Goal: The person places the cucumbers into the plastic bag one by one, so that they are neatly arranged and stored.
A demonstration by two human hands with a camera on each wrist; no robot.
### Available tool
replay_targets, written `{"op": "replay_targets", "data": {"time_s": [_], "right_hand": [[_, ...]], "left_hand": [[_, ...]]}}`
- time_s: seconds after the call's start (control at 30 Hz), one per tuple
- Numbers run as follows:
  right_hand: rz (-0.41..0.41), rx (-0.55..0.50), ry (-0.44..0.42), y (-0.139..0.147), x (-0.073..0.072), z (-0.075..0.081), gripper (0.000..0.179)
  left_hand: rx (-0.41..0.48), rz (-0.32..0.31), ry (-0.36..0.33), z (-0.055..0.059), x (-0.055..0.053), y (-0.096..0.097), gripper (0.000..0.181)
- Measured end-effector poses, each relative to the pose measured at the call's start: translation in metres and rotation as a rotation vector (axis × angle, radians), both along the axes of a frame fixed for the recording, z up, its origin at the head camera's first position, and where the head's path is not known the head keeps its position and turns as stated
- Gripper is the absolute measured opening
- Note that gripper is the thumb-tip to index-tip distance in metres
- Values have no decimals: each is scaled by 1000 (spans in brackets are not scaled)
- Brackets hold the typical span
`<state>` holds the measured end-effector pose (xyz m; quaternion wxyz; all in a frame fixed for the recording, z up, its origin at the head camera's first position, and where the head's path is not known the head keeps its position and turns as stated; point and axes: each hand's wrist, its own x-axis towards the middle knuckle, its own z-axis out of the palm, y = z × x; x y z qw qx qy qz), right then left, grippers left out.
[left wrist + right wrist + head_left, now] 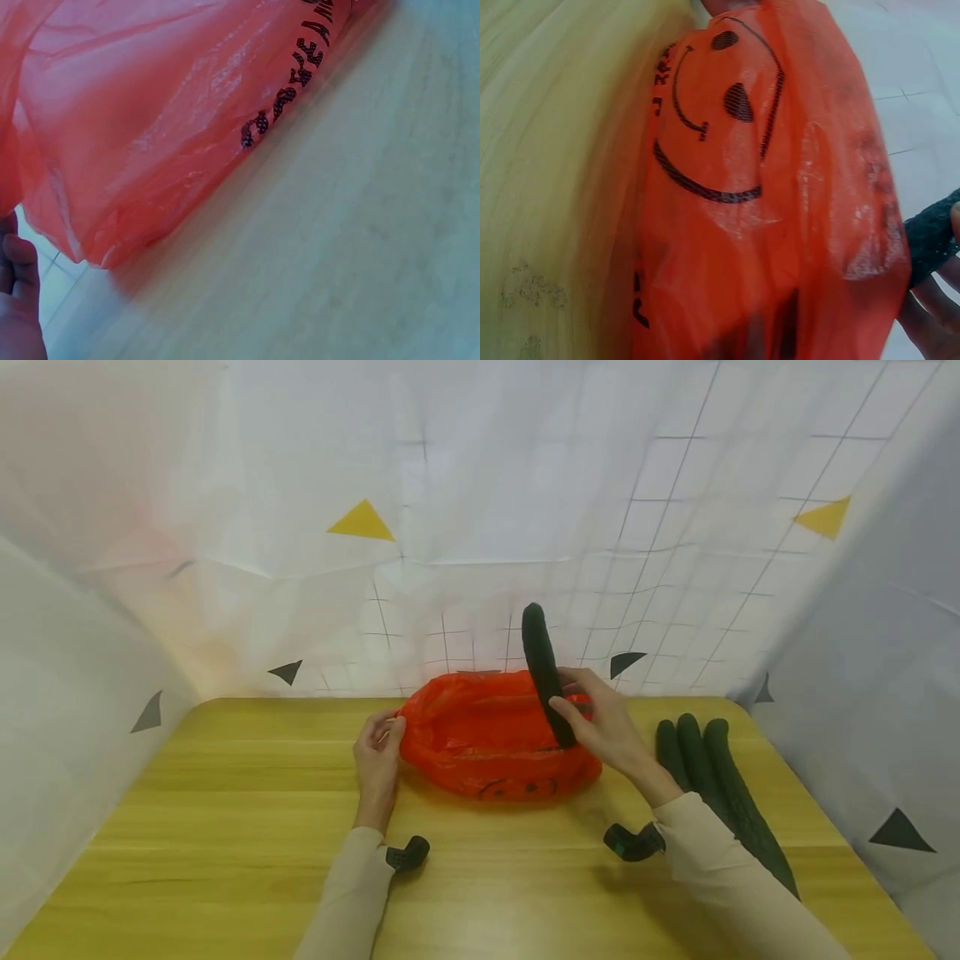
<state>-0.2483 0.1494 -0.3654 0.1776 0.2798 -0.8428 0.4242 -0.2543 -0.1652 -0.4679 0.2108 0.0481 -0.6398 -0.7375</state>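
A red plastic bag (480, 768) with a printed smiley face lies on the table with its mouth spread open. My left hand (377, 764) pinches the bag's left end between thumb and fingers. In my right hand (607, 722) a dark green cucumber (542, 652) is gripped, tilted nearly upright, its lower end within the bag's opening. The right wrist view shows part of that cucumber (930, 232) beside the bag (727, 225), with fingers (930, 315) around it. In the left wrist view, the bag's side (150, 135) fills the upper left, near my curled fingers (19, 277).
Several more cucumbers (701, 768) lie side by side at the right of the wooden table (225, 827), partly hidden under my right forearm. White sheeting (480, 527) with grid lines and yellow and black triangles stands behind the table and at its sides.
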Motion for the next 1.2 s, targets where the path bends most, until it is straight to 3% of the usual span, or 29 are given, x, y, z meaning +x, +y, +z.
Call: {"op": "replay_targets", "data": {"time_s": [0.3,1.2], "right_hand": [[63,143,64,-5,-1,-4,42],[132,460,25,-30,-7,-14,31]], "left_hand": [[38,-32,-22,2,1,-1,35],[100,-36,20,1,2,0,33]]}}
